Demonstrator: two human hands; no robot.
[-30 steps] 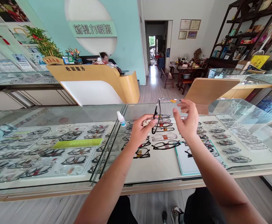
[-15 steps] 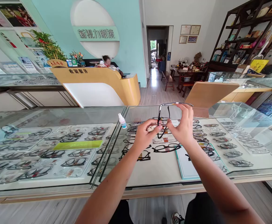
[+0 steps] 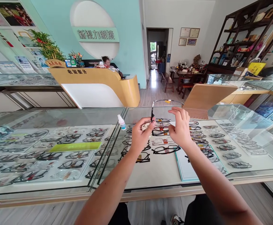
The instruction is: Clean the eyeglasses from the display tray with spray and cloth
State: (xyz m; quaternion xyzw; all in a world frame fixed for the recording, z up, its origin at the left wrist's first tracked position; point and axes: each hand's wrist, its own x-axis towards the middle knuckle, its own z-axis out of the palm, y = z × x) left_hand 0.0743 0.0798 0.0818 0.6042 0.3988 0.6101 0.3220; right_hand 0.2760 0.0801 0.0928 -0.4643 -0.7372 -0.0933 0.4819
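My left hand is closed on a pair of black-framed eyeglasses, held up above the glass display case. One thin temple of the glasses reaches to the right, with a small orange tag on it. A crumpled off-white wad, perhaps cloth, sits between the fingers and thumb of the same hand. My right hand is just right of the glasses, fingers apart and nothing in them. Left of my hands, a small white spray bottle with a blue label stands on the glass.
Rows of eyeglasses lie inside the case under the glass. A tilted brown wooden board rises at the case's far edge. Beyond, a person sits behind a wooden reception counter. A bench stands near the doorway.
My right hand has let go of the eyeglasses and its fingers have spread. My left hand has moved slightly left with the glasses, which have turned.
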